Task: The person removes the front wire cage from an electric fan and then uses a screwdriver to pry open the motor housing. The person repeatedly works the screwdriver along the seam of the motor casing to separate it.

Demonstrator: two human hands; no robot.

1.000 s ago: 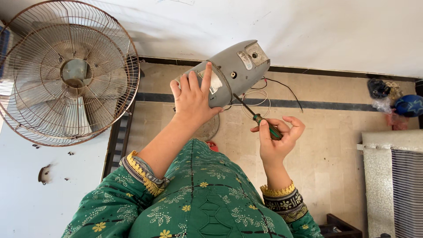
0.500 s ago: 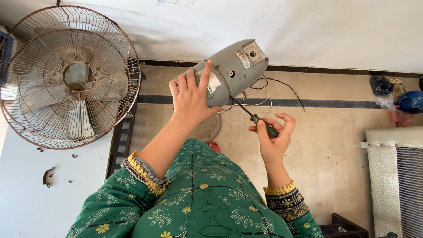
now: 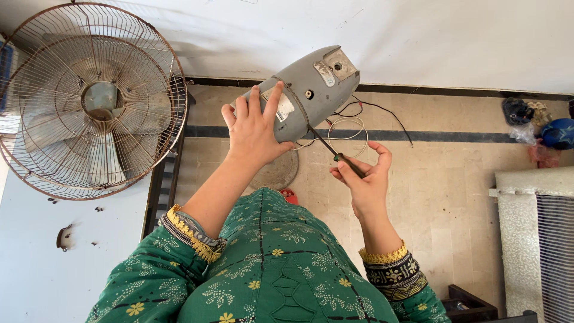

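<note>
I see the grey fan motor housing [image 3: 305,96] held up in the upper middle of the frame, its long axis running from lower left to upper right, the blunt end with the small square plate pointing toward the upper right. My left hand [image 3: 257,128] is clamped on its lower left end, fingers spread over the back and thumb beneath, so that grip carries the whole weight.

My right hand [image 3: 365,179] sits below and to the right of the housing, in the middle of the frame, its grip closed around the dark handle of a screwdriver [image 3: 336,154]. The shaft slants up and to the left from that hand, and its tip meets the underside of the housing close beside the left thumb, just below a small round hole in the casing. So the tool's axis runs nearly across the housing's long axis, and the right hand is the one that lies off the housing, joined to it only by the shaft.

Thin wires [image 3: 353,122] trail from behind the housing toward the tiled floor [image 3: 442,179]. A rusty caged fan [image 3: 89,101] stands in the upper left, well apart from both hands.
</note>
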